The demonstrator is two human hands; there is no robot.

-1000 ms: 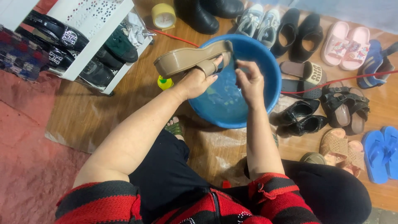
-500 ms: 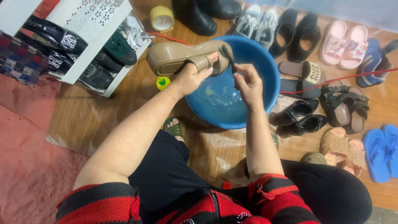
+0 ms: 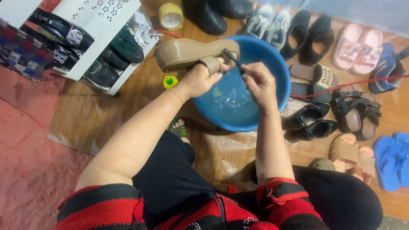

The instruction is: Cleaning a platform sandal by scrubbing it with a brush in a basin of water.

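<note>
While the left hand (image 3: 200,79) grips one tan wedge sandal (image 3: 194,54) by its strap, sole turned up, just above the upper-left rim of the blue basin (image 3: 272,64), the right hand (image 3: 260,83) is closed around a thin dark brush (image 3: 233,59) whose tip meets the sandal's heel end. Both hands hover over the basin in the upper middle of the frame; a little water with pale flecks lies at its bottom.

At the upper left stands one white shoe rack (image 3: 98,30) with several dark shoes on its shelves; I cannot count them surely. Beside it sit one yellow tape roll (image 3: 171,16) and, lower down, one small yellow-green bottle (image 3: 170,81).

Across the top edge are two black boots (image 3: 213,12), two grey-white sneakers (image 3: 266,23) and two black slip-ons (image 3: 306,36). To the right come two pink slippers (image 3: 358,49) and one blue sandal (image 3: 385,68) at the right edge, then two brown-black slides (image 3: 311,81), two dark strapped sandals (image 3: 355,111), two black heeled shoes (image 3: 311,121), two tan woven sandals (image 3: 351,151) and two blue flip-flops (image 3: 392,159) at lower right.

One red cord (image 3: 353,84) runs across the floor on the right. One foot in a green sandal (image 3: 180,129) shows below the basin, left of centre.
</note>
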